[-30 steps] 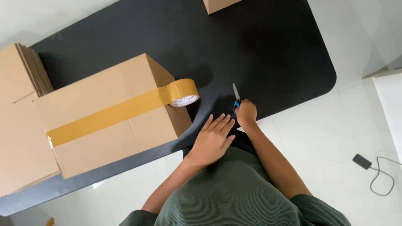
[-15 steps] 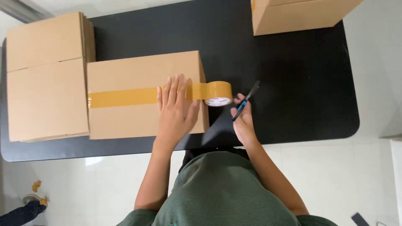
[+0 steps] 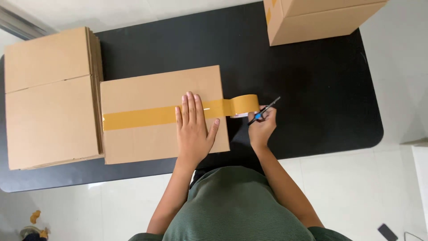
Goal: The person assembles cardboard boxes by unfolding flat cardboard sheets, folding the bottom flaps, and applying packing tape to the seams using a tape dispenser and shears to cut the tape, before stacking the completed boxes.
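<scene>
While the left hand (image 3: pixel 192 129) now lies flat and open on the taped box (image 3: pixel 160 114), pinning the brown strip, the right hand (image 3: pixel 261 125) has come up beside the tape roll (image 3: pixel 244 105) hanging off the box's right edge, fingers closed on scissors (image 3: pixel 264 111). Blades look slightly parted, though hard to tell. Cutting appears imminent. Flat cartons (image 3: pixel 49 98) sit just left on the black table (image 3: pixel 312 89).

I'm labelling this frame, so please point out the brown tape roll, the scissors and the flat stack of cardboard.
Brown tape roll (image 3: pixel 244 105), head view, its outer wound face.
Blue-handled scissors (image 3: pixel 268 108), head view, the dark blades.
Flat cardboard stack (image 3: pixel 49 100), head view, its top sheet.
</scene>
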